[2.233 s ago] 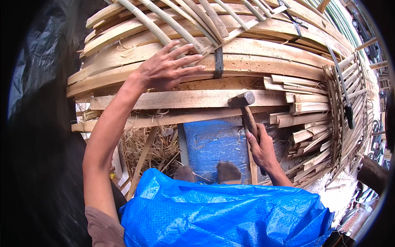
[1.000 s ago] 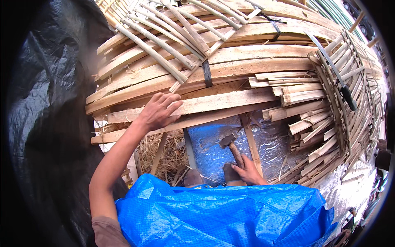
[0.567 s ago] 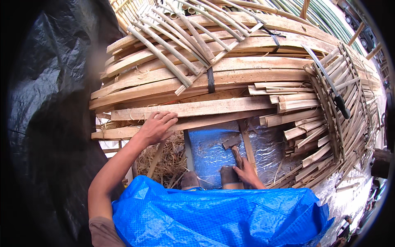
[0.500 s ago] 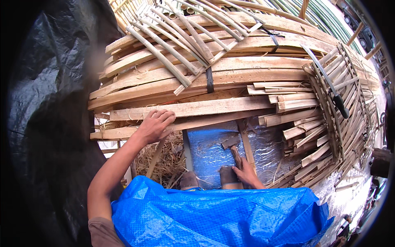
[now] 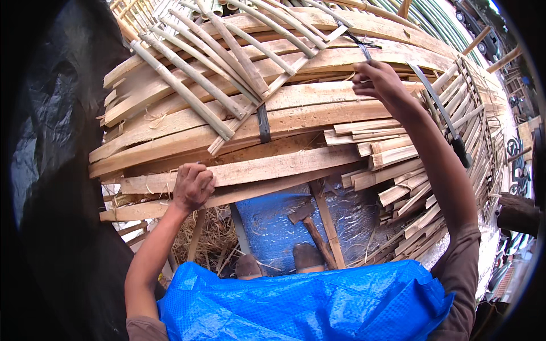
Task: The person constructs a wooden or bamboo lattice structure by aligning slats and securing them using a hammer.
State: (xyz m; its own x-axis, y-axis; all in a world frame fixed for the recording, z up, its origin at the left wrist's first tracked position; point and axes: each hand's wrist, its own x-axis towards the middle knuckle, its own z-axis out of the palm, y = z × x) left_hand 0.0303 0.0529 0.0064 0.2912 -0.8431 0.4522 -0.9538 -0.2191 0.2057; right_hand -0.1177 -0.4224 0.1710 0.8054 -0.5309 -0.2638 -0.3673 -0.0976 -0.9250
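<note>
My left hand [image 5: 193, 186] rests on the near wooden plank [image 5: 273, 166] with its fingers curled in; whatever lies inside the fist is hidden. My right hand [image 5: 380, 82] is raised over the far planks, fingers bent, at the lower end of a black strap [image 5: 359, 42]. Whether it pinches the strap or something small cannot be made out. Down by my feet, a hammer [image 5: 314, 232] with a wooden handle leans head up beside an upright slat, untouched by either hand.
A bamboo rack [image 5: 213, 74] lies across the stacked planks. Split bamboo strips [image 5: 398, 170] are piled at right, with a bow saw [image 5: 435, 99] on them. A blue tarp [image 5: 301, 301] covers my lap. Black sheeting [image 5: 62, 170] hangs at left; straw shavings [image 5: 193, 241] lie below.
My right hand has let go of the hammer and reached up and away to the strap. My left hand, flatter before, has curled its fingers on the plank. The view has shifted slightly.
</note>
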